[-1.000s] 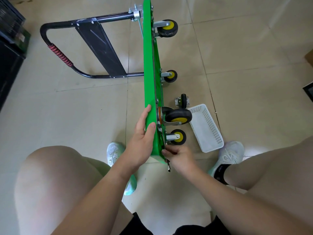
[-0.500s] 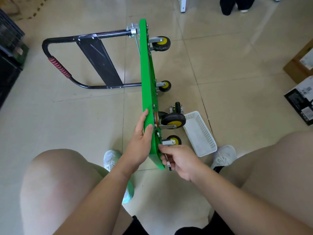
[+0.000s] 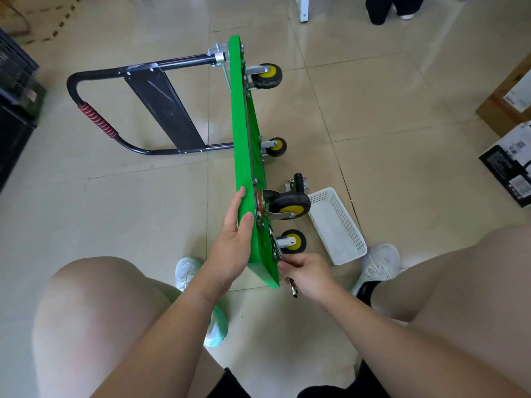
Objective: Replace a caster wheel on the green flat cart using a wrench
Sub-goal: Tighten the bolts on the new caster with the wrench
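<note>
The green cart (image 3: 244,139) stands on its side in the middle of the floor, as before. The right hand (image 3: 309,272) grips the wrench (image 3: 293,291) at the cart's near corner, by the small wheel (image 3: 293,241). This hand has slid a bit toward 5 o'clock. The left hand (image 3: 232,242) still pinches the cart's edge, fingers flat. A white basket (image 3: 336,225) lies at 3 o'clock of that wheel.

No legible text on any surface.
</note>
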Demonstrator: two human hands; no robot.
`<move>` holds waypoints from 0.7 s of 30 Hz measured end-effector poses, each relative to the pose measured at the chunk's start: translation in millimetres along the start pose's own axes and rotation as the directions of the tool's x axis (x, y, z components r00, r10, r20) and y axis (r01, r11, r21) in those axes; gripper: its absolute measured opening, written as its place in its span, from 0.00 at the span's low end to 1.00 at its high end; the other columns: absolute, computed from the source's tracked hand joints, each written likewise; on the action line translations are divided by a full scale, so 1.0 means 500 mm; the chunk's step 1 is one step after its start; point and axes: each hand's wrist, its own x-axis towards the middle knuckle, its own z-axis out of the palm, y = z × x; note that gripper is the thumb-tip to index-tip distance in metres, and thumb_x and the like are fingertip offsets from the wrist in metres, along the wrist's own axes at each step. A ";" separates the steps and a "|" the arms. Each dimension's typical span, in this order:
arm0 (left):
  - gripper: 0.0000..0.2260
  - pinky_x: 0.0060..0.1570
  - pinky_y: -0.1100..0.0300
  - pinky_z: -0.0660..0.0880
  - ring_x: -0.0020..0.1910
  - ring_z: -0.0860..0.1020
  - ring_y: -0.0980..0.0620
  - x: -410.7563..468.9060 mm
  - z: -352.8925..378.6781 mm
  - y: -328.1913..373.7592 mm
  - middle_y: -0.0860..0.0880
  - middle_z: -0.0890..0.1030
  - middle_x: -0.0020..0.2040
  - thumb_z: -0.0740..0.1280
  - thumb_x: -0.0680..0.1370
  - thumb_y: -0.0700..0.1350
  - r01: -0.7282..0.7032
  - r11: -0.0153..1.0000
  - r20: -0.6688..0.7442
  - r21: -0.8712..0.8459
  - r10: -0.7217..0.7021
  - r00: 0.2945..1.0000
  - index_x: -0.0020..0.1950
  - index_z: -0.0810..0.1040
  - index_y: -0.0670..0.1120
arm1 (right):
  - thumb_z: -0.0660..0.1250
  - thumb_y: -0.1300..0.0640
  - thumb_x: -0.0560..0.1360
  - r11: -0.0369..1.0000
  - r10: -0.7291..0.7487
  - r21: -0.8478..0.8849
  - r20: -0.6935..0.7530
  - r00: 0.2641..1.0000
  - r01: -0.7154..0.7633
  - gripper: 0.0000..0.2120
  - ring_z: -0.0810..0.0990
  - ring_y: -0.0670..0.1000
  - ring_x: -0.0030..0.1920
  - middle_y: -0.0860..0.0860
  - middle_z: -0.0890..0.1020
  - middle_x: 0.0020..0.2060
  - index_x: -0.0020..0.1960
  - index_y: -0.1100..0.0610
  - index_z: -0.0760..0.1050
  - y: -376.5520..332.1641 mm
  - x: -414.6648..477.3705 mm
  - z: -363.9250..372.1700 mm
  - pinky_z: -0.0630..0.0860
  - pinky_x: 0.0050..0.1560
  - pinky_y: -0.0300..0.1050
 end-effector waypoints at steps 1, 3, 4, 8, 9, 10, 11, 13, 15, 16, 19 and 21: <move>0.22 0.76 0.44 0.67 0.75 0.71 0.51 0.001 0.000 -0.001 0.58 0.69 0.78 0.56 0.81 0.62 0.001 1.000 0.000 -0.002 -0.001 1.000 0.74 0.59 0.78 | 0.73 0.58 0.77 1.000 -0.011 -0.009 0.004 1.000 0.011 0.09 0.85 0.45 0.44 0.44 0.87 0.44 0.55 0.50 0.86 0.005 0.011 0.002 0.81 0.55 0.46; 0.22 0.77 0.45 0.67 0.76 0.71 0.52 0.001 0.000 0.000 0.57 0.69 0.78 0.57 0.83 0.60 0.003 1.000 -0.001 -0.003 -0.003 1.000 0.76 0.59 0.76 | 0.74 0.58 0.76 1.000 -0.006 -0.010 0.002 1.000 0.006 0.12 0.85 0.46 0.50 0.45 0.87 0.49 0.59 0.53 0.84 0.015 0.034 0.005 0.79 0.61 0.48; 0.22 0.77 0.46 0.66 0.76 0.70 0.53 0.000 0.000 0.001 0.57 0.69 0.78 0.56 0.86 0.56 -0.002 1.000 -0.003 0.000 0.002 1.000 0.77 0.59 0.73 | 0.75 0.57 0.75 1.000 0.007 -0.002 0.002 1.000 -0.007 0.14 0.85 0.47 0.52 0.46 0.87 0.51 0.60 0.54 0.83 0.020 0.046 0.007 0.78 0.63 0.50; 0.22 0.79 0.56 0.62 0.75 0.67 0.63 -0.004 -0.001 0.010 0.62 0.66 0.78 0.55 0.88 0.49 -0.009 0.999 0.005 0.032 0.009 1.000 0.80 0.58 0.67 | 0.76 0.57 0.73 1.000 0.031 0.004 0.036 0.999 -0.031 0.18 0.84 0.50 0.56 0.48 0.86 0.55 0.62 0.55 0.82 0.044 0.089 0.017 0.75 0.68 0.55; 0.22 0.78 0.61 0.60 0.72 0.67 0.69 -0.004 -0.002 0.012 0.64 0.66 0.77 0.55 0.88 0.49 -0.011 0.999 0.006 0.049 0.011 1.000 0.80 0.58 0.67 | 0.76 0.57 0.73 0.999 0.031 0.011 0.040 0.999 -0.032 0.18 0.83 0.50 0.57 0.49 0.86 0.55 0.62 0.56 0.82 0.049 0.098 0.018 0.75 0.68 0.56; 0.22 0.76 0.67 0.60 0.69 0.67 0.75 -0.003 -0.003 0.013 0.66 0.65 0.75 0.55 0.88 0.48 -0.013 0.998 0.008 0.063 0.013 1.000 0.80 0.58 0.67 | 0.76 0.57 0.73 0.999 0.034 0.020 0.043 0.998 -0.035 0.18 0.83 0.51 0.57 0.48 0.86 0.55 0.62 0.56 0.82 0.048 0.102 0.020 0.74 0.68 0.56; 0.22 0.74 0.71 0.59 0.67 0.66 0.79 -0.002 -0.003 0.012 0.67 0.65 0.74 0.55 0.88 0.48 -0.015 0.997 0.010 0.070 0.015 1.000 0.80 0.58 0.66 | 0.76 0.58 0.74 0.999 0.038 0.026 0.048 0.998 -0.039 0.17 0.83 0.51 0.57 0.49 0.86 0.55 0.63 0.56 0.81 0.049 0.108 0.022 0.74 0.69 0.55; 0.23 0.76 0.69 0.59 0.69 0.64 0.79 0.000 -0.005 0.009 0.67 0.64 0.75 0.55 0.88 0.48 -0.019 0.997 0.012 0.069 0.018 1.000 0.81 0.58 0.66 | 0.75 0.59 0.75 0.998 0.048 0.034 0.052 0.998 -0.049 0.16 0.83 0.51 0.57 0.49 0.86 0.55 0.62 0.56 0.82 0.052 0.115 0.026 0.74 0.69 0.55; 0.23 0.79 0.60 0.59 0.74 0.64 0.70 0.002 -0.006 0.005 0.65 0.64 0.77 0.55 0.88 0.49 -0.014 0.998 0.009 0.055 0.014 1.000 0.80 0.58 0.67 | 0.75 0.60 0.74 0.997 0.050 0.062 0.058 0.997 -0.054 0.13 0.83 0.52 0.57 0.48 0.86 0.54 0.59 0.52 0.83 0.056 0.119 0.030 0.74 0.68 0.56; 0.22 0.80 0.56 0.60 0.76 0.64 0.68 0.002 -0.006 0.003 0.64 0.64 0.78 0.55 0.88 0.50 -0.011 0.999 0.008 0.049 0.010 1.000 0.80 0.58 0.68 | 0.75 0.61 0.74 0.996 0.045 0.071 0.058 0.997 -0.049 0.13 0.83 0.53 0.57 0.48 0.87 0.53 0.56 0.51 0.83 0.058 0.120 0.032 0.74 0.68 0.57; 0.22 0.80 0.52 0.61 0.77 0.64 0.65 0.002 -0.006 0.001 0.64 0.64 0.79 0.55 0.88 0.50 -0.016 0.999 0.006 0.045 0.016 1.000 0.80 0.58 0.68 | 0.75 0.64 0.73 0.995 0.035 0.089 0.047 0.998 -0.039 0.13 0.84 0.53 0.57 0.48 0.87 0.51 0.55 0.52 0.84 0.066 0.126 0.036 0.75 0.67 0.58; 0.22 0.80 0.52 0.61 0.77 0.64 0.65 0.002 -0.006 0.000 0.63 0.64 0.79 0.55 0.88 0.49 -0.019 0.999 0.002 0.044 0.019 1.000 0.81 0.58 0.68 | 0.74 0.64 0.73 0.997 0.024 0.072 0.051 0.998 -0.028 0.14 0.84 0.52 0.57 0.47 0.87 0.52 0.56 0.52 0.84 0.067 0.126 0.035 0.75 0.67 0.57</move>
